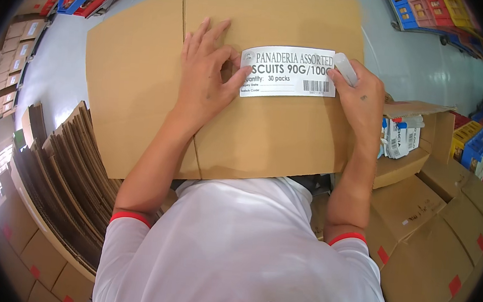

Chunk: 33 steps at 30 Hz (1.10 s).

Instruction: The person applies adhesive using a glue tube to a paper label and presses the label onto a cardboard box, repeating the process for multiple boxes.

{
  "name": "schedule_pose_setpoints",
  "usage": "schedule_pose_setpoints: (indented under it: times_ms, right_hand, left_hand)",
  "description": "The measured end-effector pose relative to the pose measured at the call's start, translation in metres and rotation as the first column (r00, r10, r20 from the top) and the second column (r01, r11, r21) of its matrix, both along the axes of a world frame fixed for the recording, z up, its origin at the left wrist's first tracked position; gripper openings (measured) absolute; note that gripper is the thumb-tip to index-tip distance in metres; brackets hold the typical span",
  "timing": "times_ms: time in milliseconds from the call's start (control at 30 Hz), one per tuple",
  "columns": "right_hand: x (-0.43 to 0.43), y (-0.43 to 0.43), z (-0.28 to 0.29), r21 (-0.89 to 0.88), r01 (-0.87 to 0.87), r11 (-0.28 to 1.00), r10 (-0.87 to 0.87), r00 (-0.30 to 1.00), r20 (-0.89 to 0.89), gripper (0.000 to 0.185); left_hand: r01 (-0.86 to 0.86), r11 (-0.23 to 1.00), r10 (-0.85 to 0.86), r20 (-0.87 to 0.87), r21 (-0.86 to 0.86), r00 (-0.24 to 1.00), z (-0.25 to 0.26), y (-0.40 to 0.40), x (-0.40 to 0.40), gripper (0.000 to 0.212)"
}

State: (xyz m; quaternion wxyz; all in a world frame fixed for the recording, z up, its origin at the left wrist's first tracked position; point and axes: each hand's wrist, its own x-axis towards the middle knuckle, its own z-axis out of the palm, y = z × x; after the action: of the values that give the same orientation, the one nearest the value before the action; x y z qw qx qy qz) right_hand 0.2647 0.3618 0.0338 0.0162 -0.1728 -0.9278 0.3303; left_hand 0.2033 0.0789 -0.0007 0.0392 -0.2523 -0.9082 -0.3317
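A flattened corrugated cardboard carton (263,140) lies in front of my torso, with a crease running across it. On its right half is a white printed paper label (289,86) bearing writing and a barcode. My left hand (205,73) pinches the label's left edge between thumb and index finger, its other fingers spread over the cardboard. At the label's right edge, the thumb of my right hand (363,94) presses on the paper. That same hand grips a whitish translucent tube (346,69), perhaps a glue stick or a marker. The label's underside is hidden.
Right of me, an open carton (402,166) holds printed labels (397,140) and capped markers (409,121). Closed cartons (429,246) with red patches stand below it. Flattened cartons (78,168) stand upright in a row at left. Plastic crates (427,12) occupy the upper right.
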Motion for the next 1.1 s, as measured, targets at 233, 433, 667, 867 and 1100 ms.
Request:
schedule_pose_setpoints:
  times_ms: [233, 433, 667, 867, 1100]
  right_hand:
    - [0.001, 0.0, 0.003, 0.075, -0.044, 0.996, 0.041, 0.999, 0.034, 0.03]
    - [0.007, -0.016, 0.024, 0.087, 0.031, 0.996, -0.03, 0.999, -0.016, 0.047]
    - [0.005, -0.045, 0.013, 0.363, -0.144, 0.921, 0.246, 0.935, -0.254, 0.044]
    - [0.013, -0.039, 0.003, 0.443, -0.117, 0.889, 0.213, 0.962, -0.172, 0.031]
    - [-0.007, -0.116, -0.011, 0.263, -0.34, 0.903, 0.401, 0.886, -0.232, 0.023]
  left_hand:
    - [0.013, 0.999, -0.013, -0.023, -0.032, 1.0, 0.001, 0.0, 0.0, 0.02]
    - [-0.019, 1.0, 0.019, -0.016, 0.013, 1.0, 0.01, -0.001, 0.01, 0.049]
    - [0.058, 0.91, -0.067, -0.007, -0.41, 0.998, 0.015, -0.009, 0.031, 0.058]
    - [0.025, 0.964, -0.019, 0.025, -0.264, 0.999, 0.016, -0.015, 0.03, 0.056]
    - [-0.075, 0.923, 0.02, 0.148, 0.379, 0.989, 0.005, -0.028, 0.008, 0.052]
